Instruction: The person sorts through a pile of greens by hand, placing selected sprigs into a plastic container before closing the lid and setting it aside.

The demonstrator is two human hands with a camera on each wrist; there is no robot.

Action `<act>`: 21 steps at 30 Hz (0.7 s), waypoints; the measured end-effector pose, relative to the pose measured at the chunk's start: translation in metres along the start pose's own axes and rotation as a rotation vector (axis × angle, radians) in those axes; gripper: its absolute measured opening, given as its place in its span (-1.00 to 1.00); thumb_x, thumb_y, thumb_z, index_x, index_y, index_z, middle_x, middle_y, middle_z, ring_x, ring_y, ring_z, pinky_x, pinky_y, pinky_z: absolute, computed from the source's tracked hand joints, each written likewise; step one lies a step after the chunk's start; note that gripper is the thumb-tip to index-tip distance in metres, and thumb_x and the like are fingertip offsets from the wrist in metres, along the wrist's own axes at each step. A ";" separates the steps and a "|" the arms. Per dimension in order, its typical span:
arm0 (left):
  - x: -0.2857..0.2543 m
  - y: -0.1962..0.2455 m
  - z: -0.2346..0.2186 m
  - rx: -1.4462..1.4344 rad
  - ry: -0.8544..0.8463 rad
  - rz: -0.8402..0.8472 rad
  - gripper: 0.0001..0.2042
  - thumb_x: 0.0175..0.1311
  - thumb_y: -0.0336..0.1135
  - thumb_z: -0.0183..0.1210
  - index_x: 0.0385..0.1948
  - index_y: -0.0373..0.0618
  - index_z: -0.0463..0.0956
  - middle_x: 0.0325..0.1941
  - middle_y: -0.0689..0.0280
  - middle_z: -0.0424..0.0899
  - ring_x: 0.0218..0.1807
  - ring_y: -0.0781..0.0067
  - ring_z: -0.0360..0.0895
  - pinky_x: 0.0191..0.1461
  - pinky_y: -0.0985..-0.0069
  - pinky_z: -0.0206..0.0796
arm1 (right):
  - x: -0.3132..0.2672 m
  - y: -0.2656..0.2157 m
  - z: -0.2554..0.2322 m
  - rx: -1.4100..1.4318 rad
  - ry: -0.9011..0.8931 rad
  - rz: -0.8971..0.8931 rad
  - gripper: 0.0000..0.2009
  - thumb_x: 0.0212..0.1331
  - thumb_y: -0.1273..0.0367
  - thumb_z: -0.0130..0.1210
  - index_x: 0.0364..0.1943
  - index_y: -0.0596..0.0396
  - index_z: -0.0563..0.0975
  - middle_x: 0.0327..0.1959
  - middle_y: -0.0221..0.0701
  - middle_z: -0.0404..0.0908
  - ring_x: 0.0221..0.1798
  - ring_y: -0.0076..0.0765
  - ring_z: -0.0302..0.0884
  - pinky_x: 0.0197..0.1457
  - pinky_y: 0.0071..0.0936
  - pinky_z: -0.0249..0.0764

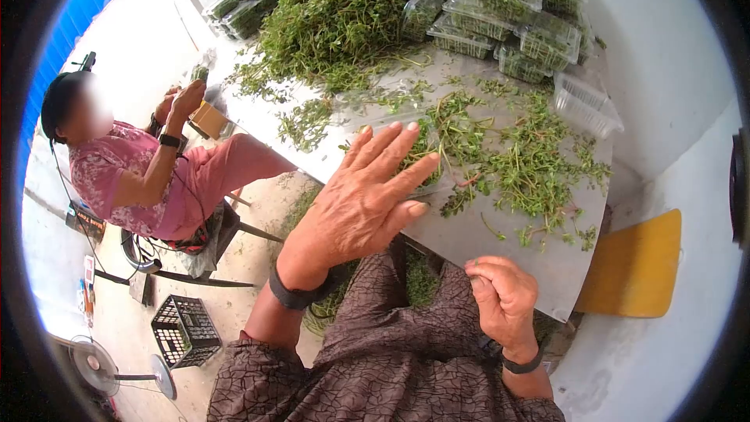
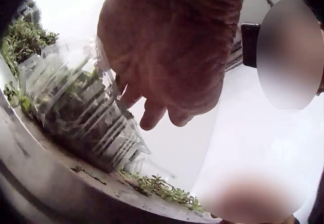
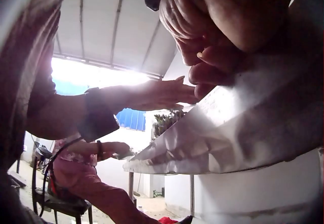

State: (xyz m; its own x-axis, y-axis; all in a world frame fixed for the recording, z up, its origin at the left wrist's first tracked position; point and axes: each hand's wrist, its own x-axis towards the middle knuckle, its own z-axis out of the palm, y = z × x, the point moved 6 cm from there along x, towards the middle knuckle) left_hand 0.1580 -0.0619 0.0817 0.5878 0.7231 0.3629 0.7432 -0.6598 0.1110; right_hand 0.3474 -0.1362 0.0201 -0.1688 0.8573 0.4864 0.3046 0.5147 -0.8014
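Observation:
My left hand (image 1: 355,195) is held flat with straight fingers over the near edge of the white table (image 1: 461,230). Under and beyond its fingers stands a clear plastic box (image 2: 83,115) filled with green sprigs, much of it covered by the hand in the head view. In the left wrist view the fingers reach down behind the box's raised clear side. Close to the table's front edge, my right hand (image 1: 504,297) has its fingers curled in and thumb against the index finger. A tiny green speck shows at its fingertip. Loose green sprigs (image 1: 539,164) spread across the table beyond it.
A large heap of greens (image 1: 344,12) sits at the back, beside stacked filled boxes (image 1: 508,12). One clear tray (image 1: 586,105) lies at the right. A yellow board (image 1: 633,266) stands by the table. Left, a seated person (image 1: 141,172) handles greens near a black crate (image 1: 186,330).

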 end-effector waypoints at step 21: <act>0.010 -0.004 0.021 -0.041 -0.021 -0.052 -0.50 0.43 0.04 -0.24 0.11 -0.19 0.42 0.35 -0.10 0.22 0.41 -0.08 0.12 0.50 0.08 -0.21 | -0.001 -0.002 0.003 -0.101 0.018 -0.077 -0.86 0.03 0.56 0.19 -0.30 0.13 0.56 -0.30 -0.25 0.65 -0.34 -0.18 0.64 -0.31 -0.42 0.54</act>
State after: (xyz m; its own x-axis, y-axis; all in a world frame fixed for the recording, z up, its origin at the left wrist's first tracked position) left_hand 0.1679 -0.0480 0.0653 0.5556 0.7605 0.3362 0.7594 -0.6287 0.1672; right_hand 0.3445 -0.1385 0.0204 -0.1787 0.8145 0.5519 0.3847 0.5742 -0.7227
